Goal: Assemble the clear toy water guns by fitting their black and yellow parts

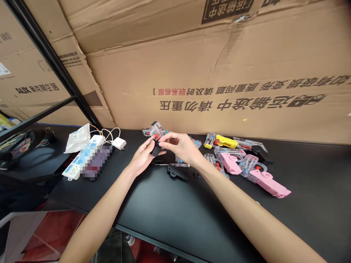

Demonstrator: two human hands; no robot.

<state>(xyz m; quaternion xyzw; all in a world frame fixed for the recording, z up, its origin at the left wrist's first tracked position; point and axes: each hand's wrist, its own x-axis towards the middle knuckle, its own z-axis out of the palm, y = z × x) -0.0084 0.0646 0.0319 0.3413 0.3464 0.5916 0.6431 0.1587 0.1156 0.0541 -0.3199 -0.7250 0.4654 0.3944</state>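
My left hand is closed around a small black plastic part. My right hand pinches the upper right side of that same part, its thumb and fingertips together. Just behind the hands is a clear plastic toy gun piece with orange and blue bits; whether it touches the fingers I cannot tell. Below the hands lie a screwdriver with a clear handle, a black toy gun shell piece and a small black ring. My right hand partly hides more clear pieces.
Right of my hands lie several clear toy guns, with a yellow shell and pink shells. To the left are a white power strip, a white charger and a plastic bag. Cardboard walls the table's back.
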